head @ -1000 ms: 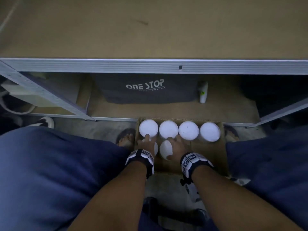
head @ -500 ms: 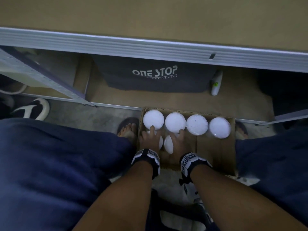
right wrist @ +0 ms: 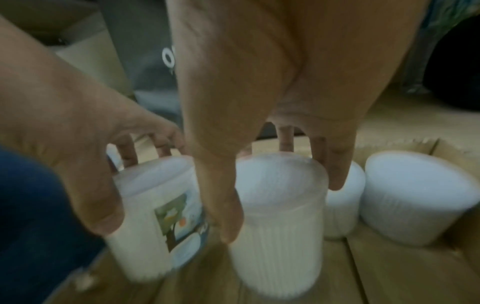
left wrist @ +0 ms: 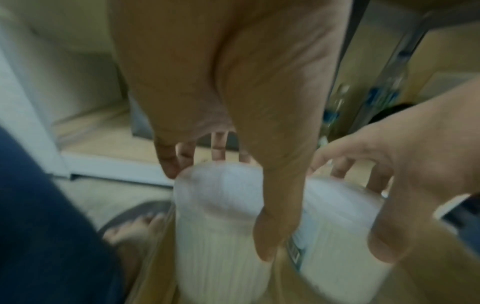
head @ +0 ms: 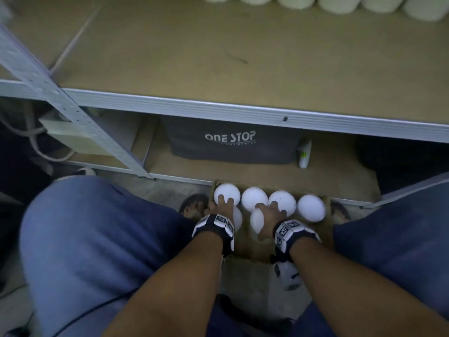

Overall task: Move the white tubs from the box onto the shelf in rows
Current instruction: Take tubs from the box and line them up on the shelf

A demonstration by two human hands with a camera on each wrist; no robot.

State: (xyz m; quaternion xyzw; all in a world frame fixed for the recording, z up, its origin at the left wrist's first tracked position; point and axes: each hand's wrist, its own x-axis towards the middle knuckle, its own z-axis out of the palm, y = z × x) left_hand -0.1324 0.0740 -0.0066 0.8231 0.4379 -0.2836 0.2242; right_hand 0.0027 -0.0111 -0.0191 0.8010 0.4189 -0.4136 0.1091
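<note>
Both hands, left (head: 220, 207) and right (head: 269, 216), each grip one white tub (left wrist: 221, 216) (right wrist: 278, 216) inside the cardboard box (head: 325, 229)

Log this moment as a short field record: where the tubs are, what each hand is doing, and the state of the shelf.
box: cardboard box on the floor between the person's feet
tubs in box: six white tubs; four in the far row, two nearer
left hand: left hand grips the near left tub from above, thumb on its near side, fingers behind
right hand: right hand grips the near right tub the same way
shelf: board mostly bare; a row of white tubs along its back edge
below shelf: dark ONE STOP bag
</note>
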